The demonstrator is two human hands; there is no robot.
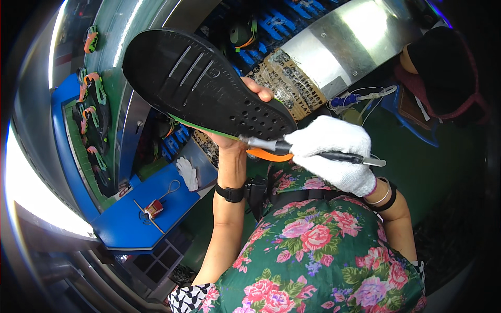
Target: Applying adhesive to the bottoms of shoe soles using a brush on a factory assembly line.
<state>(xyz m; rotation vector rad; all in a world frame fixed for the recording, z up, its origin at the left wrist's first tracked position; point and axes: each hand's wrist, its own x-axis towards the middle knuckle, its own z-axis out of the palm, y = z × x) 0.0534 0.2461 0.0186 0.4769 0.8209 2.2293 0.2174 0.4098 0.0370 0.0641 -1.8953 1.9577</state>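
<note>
A black sandal [198, 83], with a green edge and an orange strap [269, 154], is held up and tilted, its flat black face toward me. Several slots run across its wide end and several small holes dot its narrow end. My bare left hand [229, 142] grips it from behind, with fingertips on the far edge. A white knitted glove covers my right hand [331, 151], which is closed around a pen-shaped tool [263, 144] with a silver barrel. The tool's tip is at the sandal's near edge. A slim black handle [344, 156] with a metal end also pokes from that fist.
Sandals with orange and green straps [93, 117] line a green belt at the left. A blue table [125, 221] carries a white glove [188, 173] and a red device [154, 208]. Behind are a metal plate [334, 47], blue racks [276, 23] and a coiled cable [347, 100].
</note>
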